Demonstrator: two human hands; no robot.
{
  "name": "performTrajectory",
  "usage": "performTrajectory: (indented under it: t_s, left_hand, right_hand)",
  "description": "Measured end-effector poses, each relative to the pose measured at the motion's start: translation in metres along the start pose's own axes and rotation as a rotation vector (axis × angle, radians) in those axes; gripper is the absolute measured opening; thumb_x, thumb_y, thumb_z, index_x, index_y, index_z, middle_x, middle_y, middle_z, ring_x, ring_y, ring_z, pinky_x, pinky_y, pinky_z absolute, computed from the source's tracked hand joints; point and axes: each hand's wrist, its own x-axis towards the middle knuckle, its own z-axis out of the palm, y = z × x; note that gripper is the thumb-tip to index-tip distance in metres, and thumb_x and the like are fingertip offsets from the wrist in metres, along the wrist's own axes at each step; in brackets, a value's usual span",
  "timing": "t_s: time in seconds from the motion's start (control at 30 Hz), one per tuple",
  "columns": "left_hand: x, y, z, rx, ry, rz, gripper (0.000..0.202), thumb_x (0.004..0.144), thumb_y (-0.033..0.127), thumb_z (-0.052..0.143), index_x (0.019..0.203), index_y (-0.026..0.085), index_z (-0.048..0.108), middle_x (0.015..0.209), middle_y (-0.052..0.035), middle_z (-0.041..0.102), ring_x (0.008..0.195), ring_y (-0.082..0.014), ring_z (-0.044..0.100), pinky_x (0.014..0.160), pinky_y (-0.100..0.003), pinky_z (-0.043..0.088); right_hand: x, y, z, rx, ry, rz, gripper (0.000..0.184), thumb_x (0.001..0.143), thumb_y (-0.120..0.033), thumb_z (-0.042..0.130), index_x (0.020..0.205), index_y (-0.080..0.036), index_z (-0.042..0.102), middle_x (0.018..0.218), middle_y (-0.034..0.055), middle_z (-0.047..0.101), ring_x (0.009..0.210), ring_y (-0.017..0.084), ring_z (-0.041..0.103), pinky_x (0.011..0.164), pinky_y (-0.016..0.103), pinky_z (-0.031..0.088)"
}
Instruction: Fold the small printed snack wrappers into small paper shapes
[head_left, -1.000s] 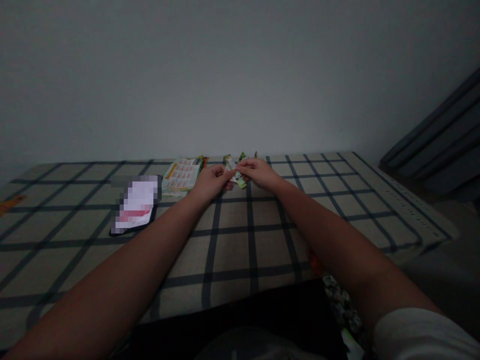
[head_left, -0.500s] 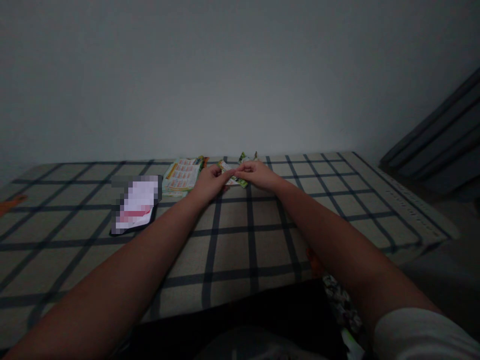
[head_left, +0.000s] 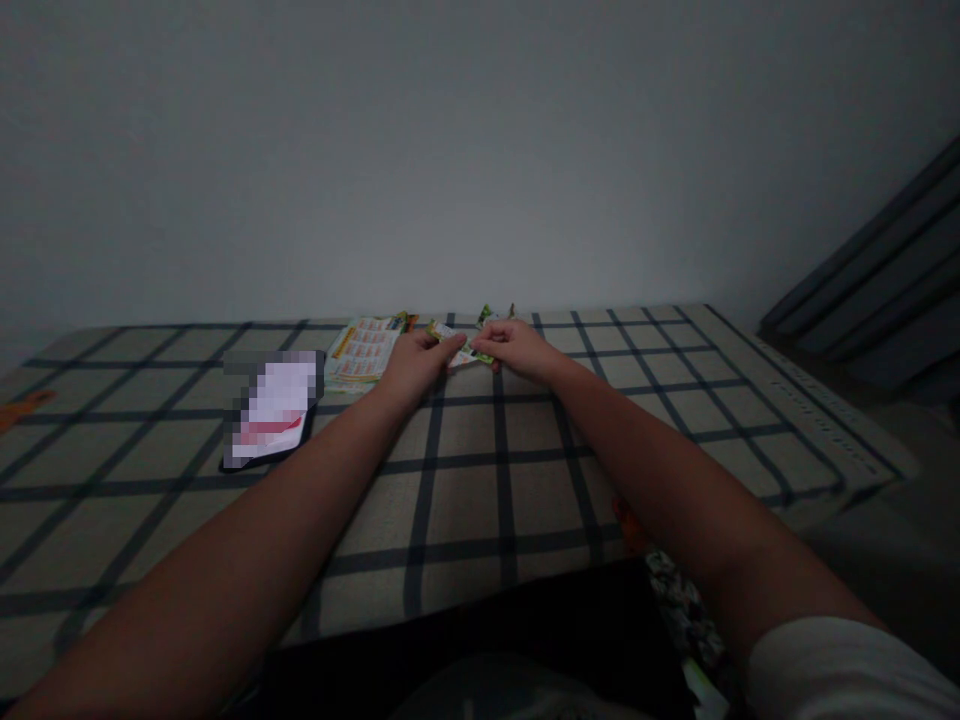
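Both my arms reach far across a checked cloth surface toward the wall. My left hand and my right hand meet there, fingers closed, pinching a small green and white paper slip between them. The slip lies low, close to the cloth. Just left of my left hand a printed leaflet with orange and green rows lies flat. More small green paper pieces show behind my right hand, partly hidden.
A dark flat object with a blurred white and pink face lies on the cloth at the left. A small orange scrap sits at the far left edge. A grey wall rises behind. Dark slanted panels lean at the right.
The slip has been turned from upright to nearly flat and drawn out leftward between my fingers. Both hands stayed in almost the same spot.
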Motion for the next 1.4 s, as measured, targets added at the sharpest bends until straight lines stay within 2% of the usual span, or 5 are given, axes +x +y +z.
performTrajectory:
  t_s: [0.4, 0.6, 0.87, 1.2, 1.4]
  left_hand:
    - [0.002, -0.001, -0.003, 0.07, 0.065, 0.045, 0.049, 0.079, 0.056, 0.074, 0.051, 0.021, 0.057, 0.048, 0.0006, 0.048, 0.047, -0.0116, 0.041, 0.046, -0.027, 0.031]
    - [0.003, -0.002, 0.002, -0.122, 0.056, -0.039, 0.04, 0.08, 0.047, 0.071, 0.056, 0.023, 0.05, 0.051, 0.0017, 0.049, 0.048, -0.0123, 0.044, 0.048, -0.027, 0.038]
    - [0.001, 0.001, -0.005, 0.103, 0.15, 0.029, 0.044, 0.08, 0.053, 0.075, 0.054, 0.021, 0.058, 0.053, -0.0014, 0.057, 0.052, -0.0144, 0.05, 0.049, -0.028, 0.039]
    - [0.001, -0.001, -0.002, 0.03, 0.041, -0.015, 0.048, 0.079, 0.055, 0.076, 0.053, 0.022, 0.053, 0.05, 0.0003, 0.051, 0.047, -0.0126, 0.044, 0.046, -0.028, 0.036]
    - [0.003, 0.0, -0.005, 0.071, 0.106, 0.047, 0.051, 0.079, 0.057, 0.077, 0.051, 0.021, 0.054, 0.05, -0.0003, 0.052, 0.047, -0.0124, 0.044, 0.046, -0.028, 0.033]
  right_hand:
    - [-0.006, -0.014, 0.0, 0.025, -0.061, 0.067, 0.024, 0.094, -0.024, 0.068, 0.072, -0.017, 0.063, 0.058, -0.003, 0.06, 0.055, 0.009, 0.057, 0.056, 0.02, 0.046]
    - [-0.007, -0.018, 0.004, -0.031, -0.046, 0.031, 0.028, 0.091, -0.029, 0.072, 0.069, -0.018, 0.06, 0.057, -0.003, 0.059, 0.054, 0.01, 0.054, 0.055, 0.022, 0.043]
    - [-0.005, -0.012, 0.006, 0.002, -0.071, 0.064, 0.027, 0.098, -0.029, 0.064, 0.073, -0.018, 0.061, 0.061, -0.0012, 0.062, 0.055, 0.011, 0.059, 0.059, 0.023, 0.048]
    - [-0.008, -0.014, 0.005, -0.034, -0.071, 0.041, 0.031, 0.098, -0.027, 0.064, 0.069, -0.017, 0.06, 0.059, -0.0017, 0.061, 0.055, 0.01, 0.057, 0.058, 0.022, 0.046]
    - [-0.006, -0.008, 0.006, -0.03, -0.107, 0.037, 0.037, 0.103, -0.034, 0.057, 0.072, -0.016, 0.062, 0.059, -0.0015, 0.061, 0.054, 0.01, 0.058, 0.059, 0.022, 0.045]
